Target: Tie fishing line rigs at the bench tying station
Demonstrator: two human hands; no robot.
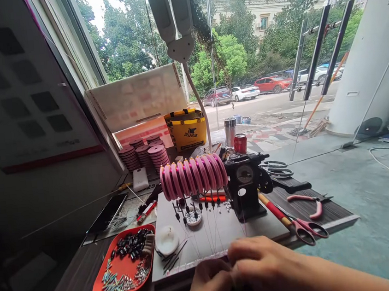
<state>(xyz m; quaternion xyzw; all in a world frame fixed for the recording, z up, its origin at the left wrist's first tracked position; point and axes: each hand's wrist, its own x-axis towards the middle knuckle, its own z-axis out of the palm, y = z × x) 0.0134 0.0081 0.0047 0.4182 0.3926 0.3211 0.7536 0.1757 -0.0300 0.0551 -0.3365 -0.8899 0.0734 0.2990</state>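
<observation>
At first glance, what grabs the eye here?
The row of pink spools mounted mid-table beside a black winding machine, thin lines hanging down to the white board. At front left sits an orange tray of small parts. Both hands, left hand and right hand, meet at the near edge.

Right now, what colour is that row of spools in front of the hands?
Pink spools, seen clearest in the head view.

Both hands low, touching: left [209, 285] curled, right [262, 263] overlapping, fingers bent.

A: Any legible text from my feed?
B: I see black characters and a logo on the yellow bucket [186, 130], too blurred to read. Nothing else readable.
</observation>
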